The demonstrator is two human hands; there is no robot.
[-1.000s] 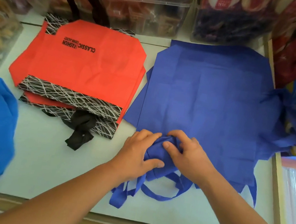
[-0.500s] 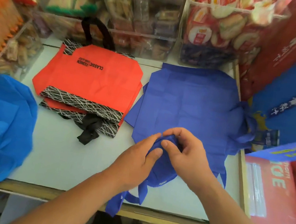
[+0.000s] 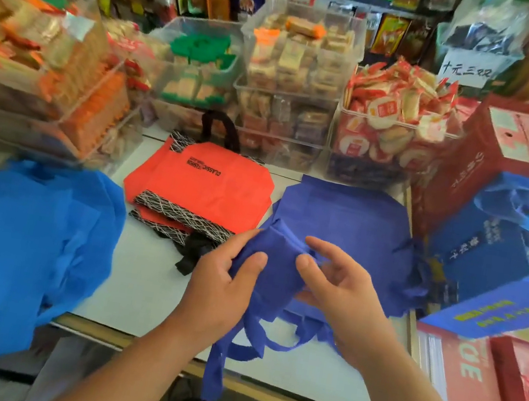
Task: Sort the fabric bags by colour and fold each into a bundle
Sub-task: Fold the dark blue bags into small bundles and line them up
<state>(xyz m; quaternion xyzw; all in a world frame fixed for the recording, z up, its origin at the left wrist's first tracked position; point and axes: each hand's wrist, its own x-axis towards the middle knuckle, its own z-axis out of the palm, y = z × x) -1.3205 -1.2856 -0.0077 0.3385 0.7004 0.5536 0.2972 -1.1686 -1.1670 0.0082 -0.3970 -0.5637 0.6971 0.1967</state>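
**Navy bundle in hand, straps not yet tucked**

At far left a light-blue bag [image 3: 16, 247] lies crumpled over the counter [image 3: 145, 285] edge, unfolded. Next to it sit the orange bags [image 3: 203, 187], flat and stacked, black handles trailing toward the front. The sorting by colour looks largely settled; the folding is the step in hand.

The left hand [image 3: 217, 293] grips the bundle [image 3: 270, 263], thumb pressed on its near face and fingers curled round the back. The bundle is a rolled wad of navy fabric, held up off the counter between the two hands, in front of the orange stack and the flat navy bag [image 3: 350, 221]. Its straps [image 3: 232, 351] hang loose below, one loop dropping past the counter's front edge.

The right hand [image 3: 341, 299] is beside the bundle with fingers apart and relaxed, thumb tip against the fabric, not clamped on it. Whether its lower fingers catch any cloth underneath is hidden.

Behind lies the navy bag, spread flat, with more navy fabric bunched at its right edge against the boxes [image 3: 487, 270].

Judging from this, the bundle is rolled but unsecured. The next move likely calls for the right hand to gather the dangling straps and wind or tuck them round the roll while the left keeps it tight. Loosen that grip and the fabric would probably spring open.
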